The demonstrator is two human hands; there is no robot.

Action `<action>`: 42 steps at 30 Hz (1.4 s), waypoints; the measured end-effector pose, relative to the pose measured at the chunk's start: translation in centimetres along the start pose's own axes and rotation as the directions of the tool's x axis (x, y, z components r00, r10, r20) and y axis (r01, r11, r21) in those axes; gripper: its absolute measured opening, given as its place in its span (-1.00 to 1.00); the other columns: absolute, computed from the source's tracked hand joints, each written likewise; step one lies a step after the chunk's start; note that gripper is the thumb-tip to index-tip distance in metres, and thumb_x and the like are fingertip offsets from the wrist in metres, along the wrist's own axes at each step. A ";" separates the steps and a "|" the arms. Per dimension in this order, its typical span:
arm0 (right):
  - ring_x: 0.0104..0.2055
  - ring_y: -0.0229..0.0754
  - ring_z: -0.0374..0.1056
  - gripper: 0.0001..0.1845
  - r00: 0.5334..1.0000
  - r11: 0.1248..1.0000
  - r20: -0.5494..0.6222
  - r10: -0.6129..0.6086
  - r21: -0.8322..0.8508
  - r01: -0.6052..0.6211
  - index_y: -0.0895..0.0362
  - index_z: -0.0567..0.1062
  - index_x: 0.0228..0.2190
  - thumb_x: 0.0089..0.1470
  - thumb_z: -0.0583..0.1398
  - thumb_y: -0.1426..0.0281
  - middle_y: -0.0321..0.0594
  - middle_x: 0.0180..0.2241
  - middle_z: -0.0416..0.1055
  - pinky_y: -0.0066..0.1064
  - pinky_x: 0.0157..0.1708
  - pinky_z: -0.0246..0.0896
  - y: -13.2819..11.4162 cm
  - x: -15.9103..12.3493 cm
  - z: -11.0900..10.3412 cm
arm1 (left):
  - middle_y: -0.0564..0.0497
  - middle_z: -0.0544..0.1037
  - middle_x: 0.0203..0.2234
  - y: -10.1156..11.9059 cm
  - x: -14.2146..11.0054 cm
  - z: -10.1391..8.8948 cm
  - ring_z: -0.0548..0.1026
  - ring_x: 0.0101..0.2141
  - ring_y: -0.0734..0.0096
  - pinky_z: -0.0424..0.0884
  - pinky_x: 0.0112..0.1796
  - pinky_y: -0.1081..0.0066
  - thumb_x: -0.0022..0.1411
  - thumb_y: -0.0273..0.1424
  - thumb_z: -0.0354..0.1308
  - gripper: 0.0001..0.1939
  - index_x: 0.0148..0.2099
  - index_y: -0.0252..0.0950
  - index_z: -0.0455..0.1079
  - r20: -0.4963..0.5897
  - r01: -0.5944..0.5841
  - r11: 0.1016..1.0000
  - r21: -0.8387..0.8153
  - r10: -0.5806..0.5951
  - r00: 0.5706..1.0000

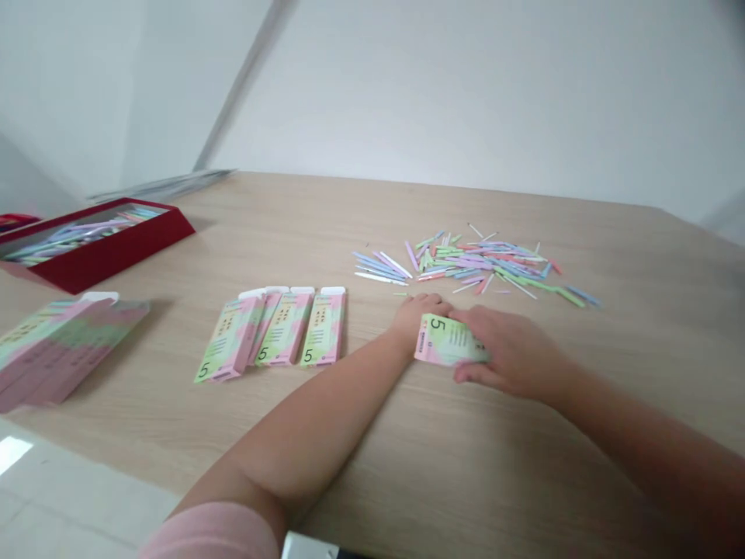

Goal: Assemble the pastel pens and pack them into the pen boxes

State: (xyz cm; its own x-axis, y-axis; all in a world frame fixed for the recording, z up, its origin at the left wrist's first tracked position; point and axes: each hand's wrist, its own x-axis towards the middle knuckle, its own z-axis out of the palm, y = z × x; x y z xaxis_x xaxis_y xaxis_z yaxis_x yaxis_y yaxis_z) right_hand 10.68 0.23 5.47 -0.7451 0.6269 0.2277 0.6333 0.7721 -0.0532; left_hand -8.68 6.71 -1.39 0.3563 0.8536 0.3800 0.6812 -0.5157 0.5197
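Note:
My right hand (506, 349) grips a small green-and-pink pen box (448, 339) marked 5, held sideways above the table with the fingers on top and the thumb below. Just behind the box, my left hand (420, 312) lies low over the tabletop with curled fingers. The box and the right hand cover part of it, so whatever it holds is hidden. Beyond both hands spreads a loose heap of thin pastel pens (483, 262). Left of the heap, several blue, purple and white pens (381, 267) lie side by side.
Several matching boxes (326, 326) lie in a row left of my left forearm. More boxes (64, 341) are stacked near the table's left edge. Behind them stands a red box (116, 248) full of pens. A pale wall (466, 93) rises behind the wooden table (279, 225).

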 end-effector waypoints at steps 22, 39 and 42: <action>-0.12 0.00 0.48 -0.52 0.997 0.980 0.064 0.045 -0.198 -0.032 0.13 0.42 0.17 0.39 0.09 0.13 -0.06 -0.10 0.56 -0.25 -0.18 0.23 2.8 -8.4 0.5 | -0.07 0.58 -0.15 -0.3 0.5 -0.4 0.52 -0.08 0.19 0.41 0.00 0.23 0.45 -0.21 0.04 -0.73 -0.04 -0.17 0.53 0.075 -0.082 0.956 0.282 0.063 0.995; -0.31 -0.05 0.37 -0.49 0.988 0.911 -0.155 -0.006 -0.408 -0.058 0.09 0.51 -0.35 0.34 0.08 -0.05 -0.12 -0.39 0.52 -0.25 -0.31 -0.03 3.9 -10.6 -1.1 | -0.05 0.61 -0.14 0.1 0.6 -0.7 0.52 -0.09 0.20 0.41 -0.01 0.24 0.47 -0.22 0.01 -0.71 -0.04 -0.18 0.54 0.115 -0.088 0.953 0.290 0.057 0.992; -0.31 -0.05 0.38 -0.53 0.998 0.944 -0.055 0.042 -0.325 -0.057 0.09 0.50 -0.34 0.35 0.10 -0.02 -0.12 -0.37 0.52 -0.27 -0.34 -0.03 4.1 -9.9 -0.4 | -0.06 0.60 -0.13 0.3 0.5 -0.7 0.52 -0.08 0.21 0.41 0.01 0.24 0.47 -0.23 0.00 -0.70 -0.02 -0.18 0.54 0.119 -0.076 0.956 0.285 0.044 0.992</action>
State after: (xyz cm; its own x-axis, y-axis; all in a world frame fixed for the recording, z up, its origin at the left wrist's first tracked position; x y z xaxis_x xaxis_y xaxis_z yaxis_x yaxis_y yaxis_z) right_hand 20.73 -2.85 3.44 -0.7055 0.6519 0.2782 0.7085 0.6587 0.2532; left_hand -8.72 6.95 -0.50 0.4595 0.8329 0.3086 0.8057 -0.5370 0.2497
